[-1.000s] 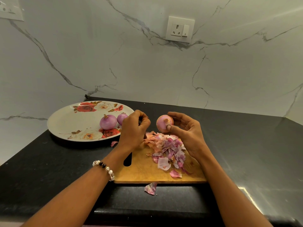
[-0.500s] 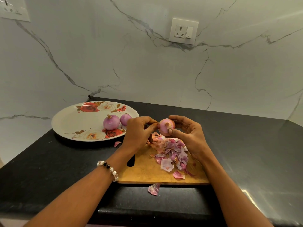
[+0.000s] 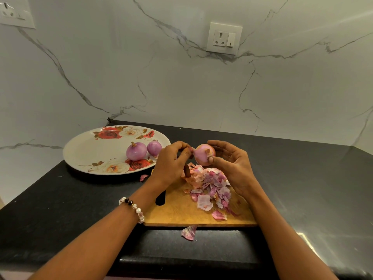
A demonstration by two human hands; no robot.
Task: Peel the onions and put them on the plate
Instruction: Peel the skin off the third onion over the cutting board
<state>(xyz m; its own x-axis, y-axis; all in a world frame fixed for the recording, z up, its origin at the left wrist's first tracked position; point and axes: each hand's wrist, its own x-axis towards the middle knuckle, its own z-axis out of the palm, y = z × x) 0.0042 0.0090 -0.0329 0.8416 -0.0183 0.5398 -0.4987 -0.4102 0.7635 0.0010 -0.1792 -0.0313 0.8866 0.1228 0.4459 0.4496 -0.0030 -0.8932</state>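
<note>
1. Soft, warm, moderately dim indoor light; the wall [image 3: 181, 77] reads greenish-grey.
2. A bright glare patch lies on the black counter [image 3: 302, 199] at lower right, and a faint sheen streak crosses the wall's upper right.
3. The plate [image 3: 84, 154] casts a dark shadow along its near rim.
4. Wide-angle distortion bows the edges; the corners are slightly soft.

A pinkish onion [image 3: 202, 154] sits mid-frame, held above the board. Left of centre, two peeled purple onions [image 3: 136, 151] [image 3: 154, 148] rest side by side on the floral white plate [image 3: 84, 150].
</note>
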